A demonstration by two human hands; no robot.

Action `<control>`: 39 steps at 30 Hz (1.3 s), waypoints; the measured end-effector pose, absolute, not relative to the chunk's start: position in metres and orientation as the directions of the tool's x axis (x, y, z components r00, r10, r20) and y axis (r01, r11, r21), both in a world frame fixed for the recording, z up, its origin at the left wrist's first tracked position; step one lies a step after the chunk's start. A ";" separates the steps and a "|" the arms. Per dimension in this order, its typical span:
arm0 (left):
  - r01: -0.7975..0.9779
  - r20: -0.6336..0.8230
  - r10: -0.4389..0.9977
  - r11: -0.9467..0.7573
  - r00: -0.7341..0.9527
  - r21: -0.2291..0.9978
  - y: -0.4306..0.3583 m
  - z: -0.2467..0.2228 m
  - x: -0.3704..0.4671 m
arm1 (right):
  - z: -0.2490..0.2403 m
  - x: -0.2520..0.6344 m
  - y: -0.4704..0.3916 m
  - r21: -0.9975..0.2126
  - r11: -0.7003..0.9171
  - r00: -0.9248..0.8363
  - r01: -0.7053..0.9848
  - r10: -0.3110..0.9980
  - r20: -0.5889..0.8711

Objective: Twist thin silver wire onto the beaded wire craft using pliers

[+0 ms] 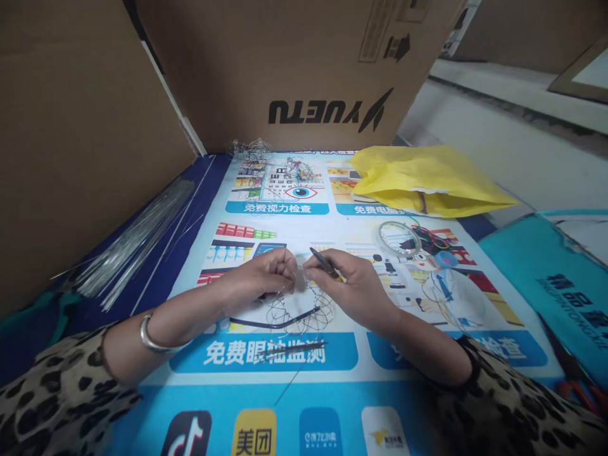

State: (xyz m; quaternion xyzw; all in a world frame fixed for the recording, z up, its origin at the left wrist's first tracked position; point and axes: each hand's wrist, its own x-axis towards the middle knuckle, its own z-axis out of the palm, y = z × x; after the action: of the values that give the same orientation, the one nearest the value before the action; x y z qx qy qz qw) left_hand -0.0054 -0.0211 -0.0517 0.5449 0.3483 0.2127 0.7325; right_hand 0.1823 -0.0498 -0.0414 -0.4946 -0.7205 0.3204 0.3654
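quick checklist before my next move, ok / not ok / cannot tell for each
1. Dark pen-like tool in the right hand: ok, gripped.
2. Left hand fingers pinched: ok, closed beside the right hand.
3. Fine work between the fingertips seated properly: cannot tell, too small and blurred.
4. Spot below the hands clear: not ok, a black strip and wire loops lie there.
5. Wire bundle away from the hands: ok, off to the left.
6. Yellow bag away from the hands: ok.
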 end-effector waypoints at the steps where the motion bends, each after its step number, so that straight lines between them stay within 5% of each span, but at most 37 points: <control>1: 0.070 -0.285 0.692 0.322 0.664 0.944 -0.021 -0.052 -0.006 | -0.039 0.183 -0.050 -0.823 0.306 -0.262 0.479 0.944 0.198; 14: 0.029 -0.313 0.715 0.380 0.625 0.925 -0.022 -0.052 -0.005 | -0.037 0.184 -0.047 -0.770 0.310 -0.320 0.558 0.936 0.145; 22: 0.000 -0.272 0.651 0.386 0.709 0.922 -0.022 -0.050 -0.005 | -0.037 0.181 -0.046 -0.928 0.225 -0.149 0.296 0.971 0.188; 28: 0.031 -0.273 0.623 0.371 0.733 0.928 -0.020 -0.050 -0.005 | -0.050 0.171 -0.041 -0.980 0.133 -0.190 0.147 0.976 0.104; 39: -0.010 -0.260 0.635 0.389 0.728 0.921 -0.016 -0.055 -0.009 | -0.060 0.177 -0.033 -0.919 0.219 -0.119 0.328 0.975 0.190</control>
State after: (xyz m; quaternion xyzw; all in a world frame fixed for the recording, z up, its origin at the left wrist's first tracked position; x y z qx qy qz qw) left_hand -0.0092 -0.0165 -0.0549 0.5122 0.3049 0.2080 0.7755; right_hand 0.1774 -0.0328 -0.0600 -0.5019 -0.6488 0.3720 0.4345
